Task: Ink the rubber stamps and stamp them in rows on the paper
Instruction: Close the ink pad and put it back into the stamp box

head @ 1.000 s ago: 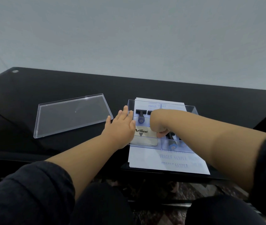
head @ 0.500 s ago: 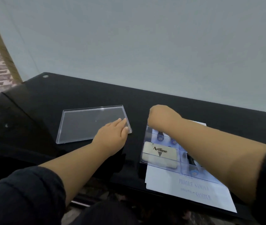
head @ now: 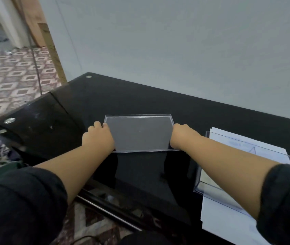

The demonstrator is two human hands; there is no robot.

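Where the view begins, nearest the camera, two dark sleeves lead to two bare forearms that reach forward over one black glass table (head: 140, 174). At the right, partly hidden beneath the right forearm, sits one clear plastic box (head: 211, 183); it rests on white paper (head: 264, 149), which lies at the table's right edge. The paper appears to be more than one sheet at its far corner, though the exact count cannot be told. Faint bluish printed marks show on the paper, too blurred to read. No contents can be made out in the visible part of the box.

Farther out, at the centre of the table, lies one clear plastic lid (head: 139, 133), rectangular, shallow and transparent, with a raised rim. The left hand (head: 99, 137) grips its left edge with curled fingers. The right hand (head: 179, 137) holds its right edge, fingers curled down over the rim. Whether the lid rests on the table or is raised off it cannot be told.

Beyond the table stands one plain grey wall (head: 176, 50). At the far left, patterned floor tiles (head: 8, 76) are visible.
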